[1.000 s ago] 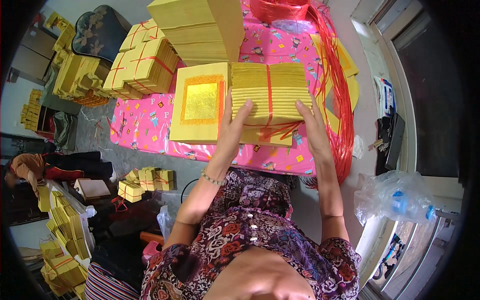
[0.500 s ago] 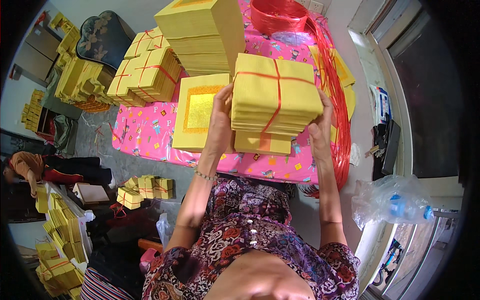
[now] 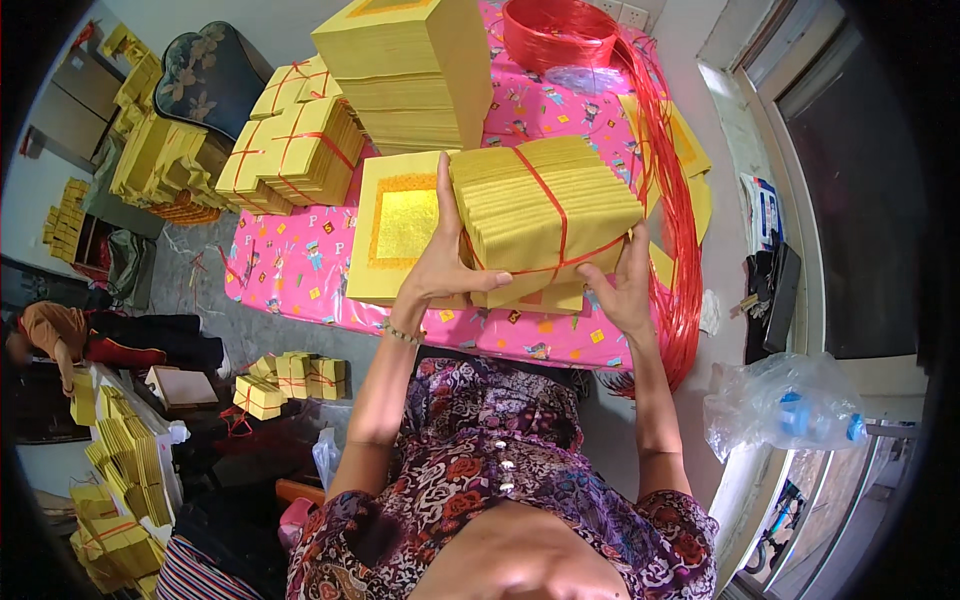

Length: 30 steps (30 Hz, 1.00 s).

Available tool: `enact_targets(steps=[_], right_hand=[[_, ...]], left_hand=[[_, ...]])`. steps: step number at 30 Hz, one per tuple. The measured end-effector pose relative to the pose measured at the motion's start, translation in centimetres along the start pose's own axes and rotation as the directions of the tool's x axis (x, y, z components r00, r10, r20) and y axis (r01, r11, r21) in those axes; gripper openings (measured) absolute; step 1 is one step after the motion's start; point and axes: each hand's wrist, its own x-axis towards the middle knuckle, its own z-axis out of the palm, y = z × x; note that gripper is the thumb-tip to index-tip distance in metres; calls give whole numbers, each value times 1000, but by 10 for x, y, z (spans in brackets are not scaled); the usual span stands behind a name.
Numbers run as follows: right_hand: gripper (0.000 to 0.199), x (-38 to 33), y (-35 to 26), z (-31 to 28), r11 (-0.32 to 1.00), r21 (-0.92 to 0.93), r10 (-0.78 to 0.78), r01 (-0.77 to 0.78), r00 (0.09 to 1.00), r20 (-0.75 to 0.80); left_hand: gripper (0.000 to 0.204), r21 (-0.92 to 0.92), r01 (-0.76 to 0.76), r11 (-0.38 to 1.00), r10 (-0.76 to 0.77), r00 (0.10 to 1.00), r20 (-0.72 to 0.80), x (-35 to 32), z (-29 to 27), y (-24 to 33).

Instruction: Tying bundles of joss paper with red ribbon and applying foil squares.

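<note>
Both hands held a thick square bundle of yellow paper sheets tied crosswise with thin red string, lifted clear of the table and tilted so its top face slanted toward the right. The left hand pressed flat against the bundle's left edge, fingers stretched upward along the side and the thumb hooked under its lower front corner. The right hand cupped the lower right corner from beneath, fingers curled around the edge — both hands were clasping the bundle, neither slack.

Just behind the left hand lay a flat stack of yellow sheets with a shiny gold square in an orange border, resting on the table covered with a pink patterned cloth. Further back stood a tall untied stack of yellow paper, and to its left several smaller tied yellow bundles sat at the table's left end. A coil of red plastic string lay at the far edge, with long red strands trailing down the right side of the table, close beside the right hand.

On the floor at the left sat a few more small tied bundles, well apart from the hands. A clear plastic bag lay near the window on the right.
</note>
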Motion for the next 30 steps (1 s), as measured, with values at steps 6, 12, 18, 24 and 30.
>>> enact_targets(steps=[6, 12, 18, 24, 30], right_hand=[[78, -18, 33, 2, 994, -110, -16, 13, 1000, -25], [70, -14, 22, -8, 994, 77, 78, -72, 994, -79], [47, 39, -2, -6, 977, 75, 214, -201, 948, -238], [42, 57, -9, -5, 856, 150, 509, -496, 858, -71], [42, 57, -5, -3, 859, 178, 496, -481, 867, -49]], left_hand=[[143, 294, -27, 955, 18, 999, 34, -4, 1, -27], [139, 392, -94, 915, 83, 995, 46, -5, 15, -21], [110, 132, -65, 989, 101, 953, -284, -9, 52, -8], [75, 245, -44, 969, 148, 893, -425, -8, 72, -11], [79, 206, 5, 979, 78, 915, -395, -6, 69, -8]])
